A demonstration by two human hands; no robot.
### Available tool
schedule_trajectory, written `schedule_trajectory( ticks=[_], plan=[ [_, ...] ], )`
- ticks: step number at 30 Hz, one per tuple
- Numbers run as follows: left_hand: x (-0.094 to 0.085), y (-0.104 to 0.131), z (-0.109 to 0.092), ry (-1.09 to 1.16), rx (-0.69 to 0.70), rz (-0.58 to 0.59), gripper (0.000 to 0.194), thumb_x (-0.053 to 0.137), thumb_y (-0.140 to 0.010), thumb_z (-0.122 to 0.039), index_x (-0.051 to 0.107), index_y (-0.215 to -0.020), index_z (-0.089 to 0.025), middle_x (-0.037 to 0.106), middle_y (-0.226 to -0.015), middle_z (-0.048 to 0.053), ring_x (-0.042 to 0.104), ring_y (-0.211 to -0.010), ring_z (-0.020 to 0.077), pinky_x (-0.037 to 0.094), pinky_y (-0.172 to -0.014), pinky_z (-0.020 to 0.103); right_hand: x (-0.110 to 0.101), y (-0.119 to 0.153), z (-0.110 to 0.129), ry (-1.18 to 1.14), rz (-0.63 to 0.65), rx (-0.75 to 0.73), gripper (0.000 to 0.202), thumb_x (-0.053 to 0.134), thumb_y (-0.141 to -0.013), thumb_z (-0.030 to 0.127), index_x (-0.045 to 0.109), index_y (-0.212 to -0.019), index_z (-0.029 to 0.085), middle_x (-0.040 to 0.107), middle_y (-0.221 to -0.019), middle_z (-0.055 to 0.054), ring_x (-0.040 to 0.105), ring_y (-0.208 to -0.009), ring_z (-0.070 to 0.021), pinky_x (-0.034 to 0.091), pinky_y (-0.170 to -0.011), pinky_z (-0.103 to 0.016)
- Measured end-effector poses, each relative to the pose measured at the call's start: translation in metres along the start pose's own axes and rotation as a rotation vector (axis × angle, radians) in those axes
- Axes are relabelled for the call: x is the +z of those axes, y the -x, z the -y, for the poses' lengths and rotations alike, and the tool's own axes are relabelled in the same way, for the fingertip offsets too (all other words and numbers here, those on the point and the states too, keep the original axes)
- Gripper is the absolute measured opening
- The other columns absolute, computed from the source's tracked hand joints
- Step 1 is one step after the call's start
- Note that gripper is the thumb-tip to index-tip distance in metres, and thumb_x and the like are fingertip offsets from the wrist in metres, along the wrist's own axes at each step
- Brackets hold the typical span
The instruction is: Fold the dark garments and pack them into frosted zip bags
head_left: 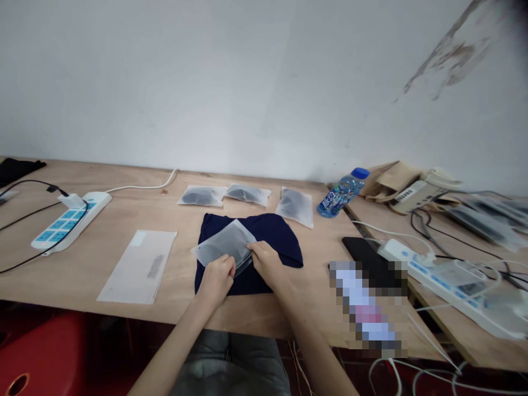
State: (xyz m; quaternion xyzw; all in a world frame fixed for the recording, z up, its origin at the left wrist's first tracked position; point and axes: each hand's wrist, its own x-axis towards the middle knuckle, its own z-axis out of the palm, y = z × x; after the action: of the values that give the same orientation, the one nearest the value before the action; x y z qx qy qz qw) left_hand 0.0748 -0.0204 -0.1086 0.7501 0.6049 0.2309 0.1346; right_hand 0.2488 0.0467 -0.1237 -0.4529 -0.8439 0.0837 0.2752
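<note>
A frosted plastic pouch is tilted over a dark navy cloth that lies on the wooden table. My left hand is closed on the pouch's lower edge, near its middle. At the pouch's right end, my right hand pinches the edge between thumb and fingers. Something dark shows inside the pouch near the fingers. A flat, pale pouch with a printed label lies to the left of the cloth.
Behind the cloth lie three filled pouches. A blue-capped bottle stands at the right. White power strips with cables are on both sides. A black phone-like object and a blurred-out device lie at the right.
</note>
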Motion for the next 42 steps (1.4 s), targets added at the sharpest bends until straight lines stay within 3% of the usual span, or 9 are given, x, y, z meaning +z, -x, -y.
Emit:
schedule_trajectory(
  ticks=[6, 9, 11, 14, 18, 24, 29, 33, 42],
  plan=[
    [0.004, 0.005, -0.017, -0.053, -0.010, 0.108, 0.023, 0.047, -0.071, 0.001, 0.055, -0.075, -0.020, 0.062, -0.070, 0.003, 0.059, -0.063, 0.0187, 0.033, -0.056, 0.027, 0.005, -0.006, 0.009, 0.102, -0.059, 0.086, 0.020, 0.042, -0.087, 0.007, 0.055, -0.078, 0.021, 0.058, -0.080, -0.007, 0.053, -0.081, -0.0227, 0.045, -0.073, -0.033],
    [-0.006, 0.000, -0.021, -0.048, 0.006, 0.172, 0.004, 0.058, -0.082, -0.021, 0.059, -0.079, -0.020, 0.065, -0.069, 0.003, 0.062, -0.063, 0.0207, 0.035, -0.057, 0.028, 0.001, -0.007, 0.013, 0.163, -0.104, 0.149, 0.013, 0.047, -0.087, 0.011, 0.052, -0.081, 0.021, 0.056, -0.085, -0.008, 0.052, -0.084, -0.0231, 0.043, -0.072, -0.031],
    [-0.018, -0.010, -0.020, -0.005, 0.027, 0.242, 0.020, 0.060, -0.084, -0.040, 0.061, -0.078, -0.022, 0.066, -0.068, 0.001, 0.064, -0.066, 0.0206, 0.038, -0.059, 0.028, -0.003, -0.007, 0.015, 0.242, -0.140, 0.232, 0.004, 0.052, -0.088, 0.020, 0.050, -0.084, 0.021, 0.057, -0.089, -0.008, 0.052, -0.087, -0.0240, 0.042, -0.069, -0.030],
    [-0.035, -0.040, -0.015, 0.058, 0.086, 0.213, 0.033, 0.043, -0.094, -0.045, 0.064, -0.085, -0.022, 0.069, -0.075, 0.003, 0.066, -0.076, 0.0204, 0.044, -0.069, 0.029, -0.007, -0.006, 0.016, 0.303, -0.165, 0.380, 0.021, 0.058, -0.087, 0.039, 0.050, -0.091, 0.020, 0.059, -0.091, -0.008, 0.056, -0.088, -0.0248, 0.039, -0.063, -0.029],
    [-0.034, -0.098, -0.004, 0.105, 0.210, 0.098, 0.032, 0.033, -0.097, -0.024, 0.063, -0.107, -0.018, 0.067, -0.112, 0.010, 0.059, -0.109, 0.0225, 0.042, -0.096, 0.037, -0.010, -0.008, 0.016, 0.173, -0.119, 0.484, 0.032, 0.060, -0.084, 0.046, 0.050, -0.099, 0.019, 0.062, -0.087, -0.005, 0.062, -0.077, -0.0215, 0.034, -0.056, -0.026],
    [-0.005, -0.156, 0.016, 0.194, 0.328, 0.343, 0.023, 0.049, -0.089, -0.021, 0.070, -0.096, -0.018, 0.072, -0.102, 0.006, 0.065, -0.095, 0.0192, 0.047, -0.088, 0.029, -0.009, -0.014, 0.010, 0.025, -0.057, 0.570, 0.027, 0.063, -0.079, 0.044, 0.053, -0.090, 0.021, 0.064, -0.078, -0.001, 0.063, -0.070, -0.0196, 0.030, -0.055, -0.024],
    [0.003, -0.159, 0.027, 0.264, 0.312, 0.401, 0.025, 0.052, -0.088, -0.034, 0.070, -0.090, -0.016, 0.072, -0.084, 0.004, 0.065, -0.078, 0.0167, 0.048, -0.074, 0.025, -0.006, -0.013, 0.005, -0.182, -0.163, 0.518, 0.020, 0.063, -0.076, 0.038, 0.054, -0.069, 0.022, 0.062, -0.066, 0.000, 0.059, -0.063, -0.0168, 0.036, -0.058, -0.026],
    [0.006, -0.156, 0.029, 0.293, 0.268, 0.329, 0.027, 0.048, -0.090, -0.034, 0.069, -0.090, -0.016, 0.071, -0.087, 0.004, 0.064, -0.080, 0.0167, 0.047, -0.074, 0.026, -0.002, -0.010, 0.014, -0.445, -0.261, 0.484, 0.015, 0.054, -0.080, 0.032, 0.064, -0.079, 0.020, 0.068, -0.080, -0.005, 0.063, -0.072, -0.0190, 0.048, -0.070, -0.030],
    [0.006, -0.147, 0.025, 0.316, 0.218, 0.202, 0.026, 0.046, -0.090, -0.031, 0.068, -0.087, -0.017, 0.070, -0.085, 0.004, 0.062, -0.080, 0.0166, 0.045, -0.076, 0.027, 0.005, -0.007, 0.015, -0.911, 0.026, 0.535, 0.019, 0.057, -0.077, 0.032, 0.065, -0.090, 0.021, 0.068, -0.071, 0.001, 0.064, -0.055, -0.0151, 0.052, -0.044, -0.023]
  ],
)
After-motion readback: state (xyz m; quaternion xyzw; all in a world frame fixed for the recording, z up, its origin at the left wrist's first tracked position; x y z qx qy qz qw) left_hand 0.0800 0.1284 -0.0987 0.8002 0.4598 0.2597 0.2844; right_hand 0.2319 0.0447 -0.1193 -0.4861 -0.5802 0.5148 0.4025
